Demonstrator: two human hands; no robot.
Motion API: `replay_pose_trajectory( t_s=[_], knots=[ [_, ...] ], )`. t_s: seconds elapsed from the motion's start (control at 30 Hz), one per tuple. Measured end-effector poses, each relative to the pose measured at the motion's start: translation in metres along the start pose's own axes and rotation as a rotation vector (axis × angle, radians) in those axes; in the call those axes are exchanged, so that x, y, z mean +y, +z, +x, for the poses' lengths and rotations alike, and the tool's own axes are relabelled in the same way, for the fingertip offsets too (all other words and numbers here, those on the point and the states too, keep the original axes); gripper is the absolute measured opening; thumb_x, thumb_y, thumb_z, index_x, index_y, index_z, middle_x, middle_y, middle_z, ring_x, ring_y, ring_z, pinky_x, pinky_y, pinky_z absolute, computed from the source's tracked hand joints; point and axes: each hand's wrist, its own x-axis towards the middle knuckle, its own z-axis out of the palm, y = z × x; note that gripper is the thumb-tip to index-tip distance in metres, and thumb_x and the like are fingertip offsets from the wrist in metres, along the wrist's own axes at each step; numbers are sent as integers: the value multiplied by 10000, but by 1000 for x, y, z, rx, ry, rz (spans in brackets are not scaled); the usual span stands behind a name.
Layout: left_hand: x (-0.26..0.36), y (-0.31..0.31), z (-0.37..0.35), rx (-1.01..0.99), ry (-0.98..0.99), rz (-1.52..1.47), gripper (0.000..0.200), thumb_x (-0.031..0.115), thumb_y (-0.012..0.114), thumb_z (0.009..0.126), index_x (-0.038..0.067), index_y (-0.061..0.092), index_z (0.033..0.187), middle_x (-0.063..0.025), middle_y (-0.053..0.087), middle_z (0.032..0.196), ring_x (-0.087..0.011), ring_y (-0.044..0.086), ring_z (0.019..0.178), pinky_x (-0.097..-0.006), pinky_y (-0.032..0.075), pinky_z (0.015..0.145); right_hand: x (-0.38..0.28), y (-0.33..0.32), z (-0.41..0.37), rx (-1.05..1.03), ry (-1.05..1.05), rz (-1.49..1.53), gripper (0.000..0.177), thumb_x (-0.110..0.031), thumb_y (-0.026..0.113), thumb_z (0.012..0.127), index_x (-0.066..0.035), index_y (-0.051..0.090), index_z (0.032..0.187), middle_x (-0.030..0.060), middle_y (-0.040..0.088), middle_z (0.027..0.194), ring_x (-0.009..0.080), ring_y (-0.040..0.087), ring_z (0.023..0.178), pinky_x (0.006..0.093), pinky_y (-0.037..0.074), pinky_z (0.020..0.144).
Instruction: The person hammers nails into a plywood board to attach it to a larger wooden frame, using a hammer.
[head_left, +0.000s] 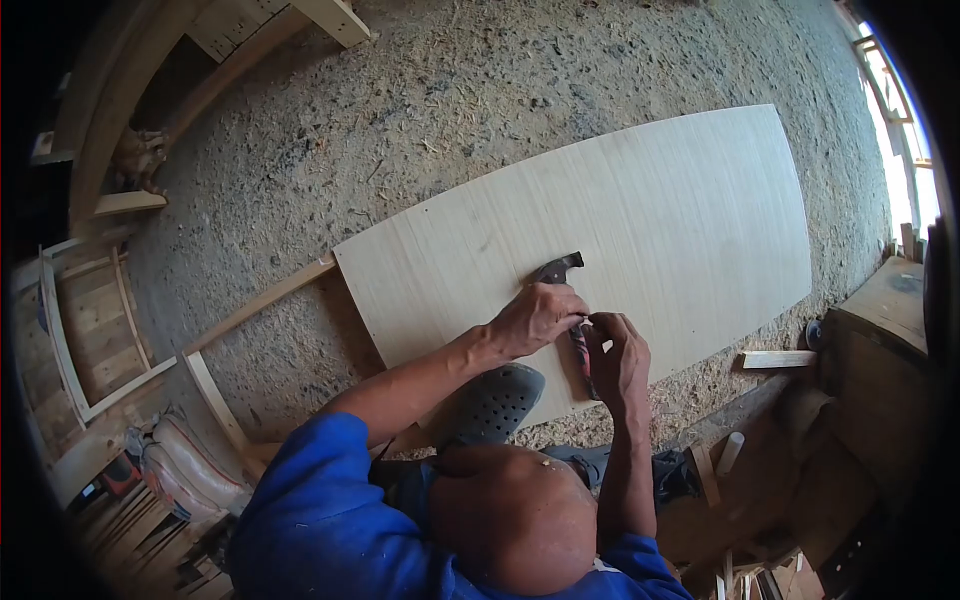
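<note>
A pale plywood panel lies at a slant on a wooden frame on the ground. On it rests a claw hammer with a dark head and a red and black handle, partly covered by my hands. My left hand is closed over the hammer's upper part, its fingertips pinched near those of my right hand. The right fingers are also pinched together, just right of the handle. Whatever small thing sits between the fingertips is too small to make out.
A dark perforated clog is on the panel's near edge. Frame strips extend left from beneath the panel. Sawdust and shavings cover the ground. A wooden block lies at right, beside a wooden box. Another curved frame stands left.
</note>
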Motion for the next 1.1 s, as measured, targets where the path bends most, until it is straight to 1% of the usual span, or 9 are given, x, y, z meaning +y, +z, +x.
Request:
replay_pose_trajectory(
  t_s=[0.03, 0.17, 0.27, 0.53, 0.73, 0.87, 0.97, 1.0, 1.1],
  knots=[
    [-17, 0, 2, 86, -6, 64, 141, 52, 733, 908, -8, 738, 1035, -170, 705, 897, -304, 716, 808, -391, 564, 716, 10, 5, -5, -74, 105, 19, 382, -253, 765, 899, -30, 648, 1187, 161, 697, 1020, 353, 695, 886, 447, 553, 764],
    [-70, -48, 37, 499, -269, 2, 142, 17, 651, 978, -24, 723, 1093, -94, 702, 931, -152, 721, 819, -297, 578, 731, 61, 36, -40, -222, 168, -345, 521, -133, 737, 883, -78, 488, 1337, 182, 598, 1163, 402, 608, 1096, 507, 531, 858],
    [-119, -71, 68, 666, -260, 71, 126, 80, 697, 980, -12, 720, 1062, -90, 754, 918, -156, 718, 835, -285, 566, 777, 78, 53, -59, -181, 121, -305, 394, -123, 702, 902, -49, 537, 1253, 188, 611, 1073, 412, 620, 1018, 511, 517, 823],
    [-168, -56, 95, 663, -125, 153, 117, 38, 716, 938, 24, 722, 1053, -78, 739, 992, -184, 713, 904, -316, 571, 804, 46, 41, -40, -51, 248, 106, 288, -32, 619, 976, -2, 507, 1239, 220, 665, 899, 412, 664, 752, 450, 514, 671],
    [-160, -60, 95, 639, -108, 254, 112, 31, 711, 928, 29, 721, 1040, -101, 739, 1016, -258, 725, 905, -337, 579, 801, 17, 27, 20, 9, 83, 59, 484, -106, 551, 1046, -32, 373, 1490, 163, 604, 811, 275, 611, 666, 412, 470, 603],
    [-158, -60, 94, 656, -31, 268, 121, 47, 707, 935, 29, 717, 1054, -103, 738, 1026, -268, 726, 920, -340, 578, 803, -5, 33, 59, 155, -188, 47, 591, -112, 515, 1057, -54, 275, 1594, 156, 617, 817, 290, 641, 696, 400, 499, 615],
    [-154, -61, 93, 656, 1, 295, 134, 61, 705, 939, 32, 713, 1069, -106, 734, 1041, -280, 723, 940, -343, 576, 822, -9, 42, 71, 219, -418, -1, 701, -1, 563, 995, -14, 218, 1605, 350, 574, 1376, 463, 716, 894, 493, 581, 657],
    [-154, -61, 93, 658, 5, 310, 136, 70, 702, 943, 35, 713, 1074, -105, 734, 1050, -283, 721, 949, -344, 576, 832, -9, 48, 76, 230, -449, -58, 697, -5, 552, 1003, -33, 213, 1611, 340, 608, 1307, 468, 712, 876, 505, 573, 648],
    [-153, -60, 94, 674, 11, 323, 137, 77, 698, 948, 41, 715, 1079, -100, 736, 1063, -283, 721, 961, -349, 577, 847, -4, 52, 82, -121, -47, -233, 679, -17, 514, 1022, -85, 217, 1630, 320, 646, 1150, 472, 698, 862, 511, 559, 667]
  ],
)
